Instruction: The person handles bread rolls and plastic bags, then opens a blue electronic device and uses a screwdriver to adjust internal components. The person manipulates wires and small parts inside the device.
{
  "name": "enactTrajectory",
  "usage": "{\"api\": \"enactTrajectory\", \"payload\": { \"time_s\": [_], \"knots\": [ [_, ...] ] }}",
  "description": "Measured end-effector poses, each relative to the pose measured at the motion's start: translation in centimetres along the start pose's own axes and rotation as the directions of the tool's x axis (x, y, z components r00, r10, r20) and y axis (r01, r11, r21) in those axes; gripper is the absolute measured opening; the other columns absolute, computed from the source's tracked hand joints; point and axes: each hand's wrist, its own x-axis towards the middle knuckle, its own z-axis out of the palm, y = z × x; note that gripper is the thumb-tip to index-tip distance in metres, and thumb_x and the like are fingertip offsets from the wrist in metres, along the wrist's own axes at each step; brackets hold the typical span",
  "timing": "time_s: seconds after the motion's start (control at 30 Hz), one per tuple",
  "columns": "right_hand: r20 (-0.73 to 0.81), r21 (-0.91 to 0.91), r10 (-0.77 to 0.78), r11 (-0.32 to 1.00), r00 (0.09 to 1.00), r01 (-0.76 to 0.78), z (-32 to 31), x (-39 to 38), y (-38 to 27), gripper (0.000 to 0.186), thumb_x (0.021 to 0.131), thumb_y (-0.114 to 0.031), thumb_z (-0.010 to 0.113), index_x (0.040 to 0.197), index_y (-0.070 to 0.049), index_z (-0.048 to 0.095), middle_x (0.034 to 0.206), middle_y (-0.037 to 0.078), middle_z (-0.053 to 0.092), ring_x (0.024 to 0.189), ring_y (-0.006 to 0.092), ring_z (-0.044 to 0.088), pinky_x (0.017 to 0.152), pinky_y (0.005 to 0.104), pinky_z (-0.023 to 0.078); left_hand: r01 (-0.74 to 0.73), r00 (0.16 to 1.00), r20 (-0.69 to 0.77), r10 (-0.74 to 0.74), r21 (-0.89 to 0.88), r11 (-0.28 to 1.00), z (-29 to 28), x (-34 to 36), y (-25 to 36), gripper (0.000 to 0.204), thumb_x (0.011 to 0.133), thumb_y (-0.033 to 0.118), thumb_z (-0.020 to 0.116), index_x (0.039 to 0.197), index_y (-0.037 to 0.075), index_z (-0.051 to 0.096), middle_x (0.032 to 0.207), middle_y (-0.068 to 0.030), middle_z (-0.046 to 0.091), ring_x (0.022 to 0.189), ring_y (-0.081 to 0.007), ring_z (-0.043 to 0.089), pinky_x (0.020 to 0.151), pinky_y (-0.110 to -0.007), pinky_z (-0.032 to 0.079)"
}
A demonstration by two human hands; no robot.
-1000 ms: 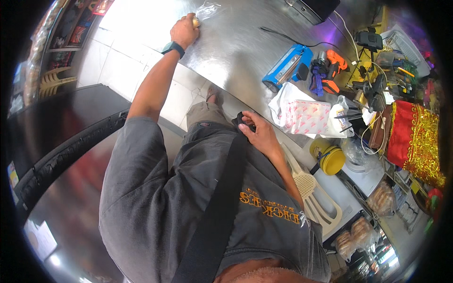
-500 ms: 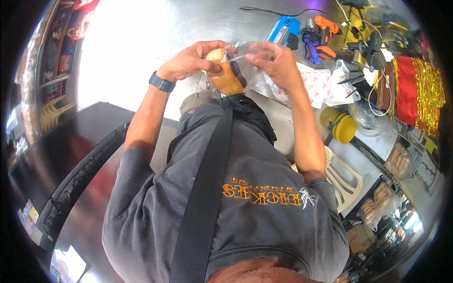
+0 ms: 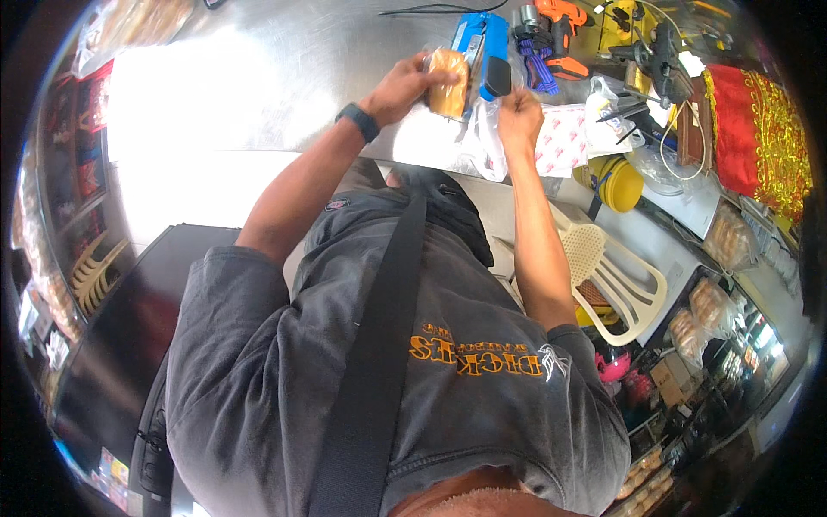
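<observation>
Bread (image 3: 448, 95) in clear plastic sits at the front of the blue bar-shaped appliance (image 3: 469, 34), and my left hand (image 3: 407, 84) grips it from the left with the thumb across it. To the right, my right hand (image 3: 520, 116) has its fingers closed on clear plastic beside the appliance's dark end. An orange power tool (image 3: 568, 67) and a purple strap (image 3: 538, 69) lie just beyond. A white-and-pink printed packet (image 3: 560, 138) is right of my right hand.
Steel table (image 3: 293, 77) ahead; cluttered cables and a red-gold cloth (image 3: 741, 146) at right. Below stand a yellow bucket (image 3: 622, 185) and cream plastic chair (image 3: 616, 280). A dark surface (image 3: 112, 345) lies at my left, bagged bread (image 3: 689, 336) at lower right.
Both hands came together on the bagged bread near my waist, then moved forward to the blue appliance, spreading apart. Earlier my right hand was at the black strap.
</observation>
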Motion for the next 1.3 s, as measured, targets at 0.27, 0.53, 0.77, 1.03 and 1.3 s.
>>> {"api": "enactTrajectory", "payload": {
  "time_s": [0.27,0.53,0.77,1.03,1.3],
  "knots": [
    [-0.042,-0.134,-0.042,0.990,0.998,0.036,1.1,4.3,0.7,0.037,0.104,-0.039,0.056,0.100,-0.003,0.067,0.091,0.027,0.072,0.092,0.0480,0.070,0.081,0.0541,0.052,0.054,0.986,0.156,-0.063,0.061,0.997,-2.4,5.5,0.5,0.044,0.097,0.026,0.071,0.132,0.003,0.059,0.115,-0.0052,0.071,0.098,-0.0145,0.070,0.086,-0.031,0.057],
    [-0.205,-0.026,-0.306,0.951,0.930,0.308,-2.3,4.6,-11.0,0.049,0.103,-0.037,0.056,0.131,0.004,0.059,0.127,0.028,0.064,0.120,0.0436,0.060,0.104,0.0498,0.045,0.101,0.982,0.160,-0.105,0.031,0.994,-2.8,5.9,2.7,0.045,0.091,0.020,0.079,0.127,-0.001,0.062,0.111,-0.0094,0.073,0.099,-0.0166,0.072,0.085,-0.031,0.058],
    [-0.195,-0.193,-0.424,0.901,0.885,0.389,2.6,1.5,-7.1,0.050,0.102,-0.028,0.053,0.141,0.003,0.049,0.128,0.028,0.059,0.121,0.0455,0.054,0.105,0.0534,0.041,0.108,0.981,0.161,-0.108,0.005,0.994,-3.4,6.7,1.6,0.044,0.089,0.017,0.081,0.125,0.000,0.063,0.109,-0.0075,0.072,0.096,-0.0155,0.071,0.081,-0.031,0.058],
    [-0.241,-0.089,-0.353,0.936,0.904,0.342,4.0,0.9,-6.4,0.050,0.103,-0.030,0.050,0.141,0.001,0.049,0.126,0.027,0.060,0.118,0.0440,0.055,0.105,0.0533,0.040,0.128,0.989,0.067,-0.128,0.013,0.992,-2.7,6.0,1.8,0.047,0.088,0.015,0.082,0.125,-0.002,0.060,0.107,-0.0076,0.071,0.094,-0.0158,0.070,0.077,-0.032,0.059],
    [-0.267,-0.130,-0.421,0.907,0.867,0.401,4.5,1.9,-4.8,0.055,0.104,-0.038,0.047,0.142,0.001,0.050,0.120,0.027,0.061,0.111,0.0424,0.056,0.101,0.0537,0.040,0.113,0.986,0.116,-0.116,0.033,0.993,-3.1,6.4,1.4,0.054,0.086,0.022,0.084,0.126,-0.004,0.057,0.108,-0.0086,0.071,0.095,-0.0166,0.071,0.077,-0.032,0.059]
  ]
}}
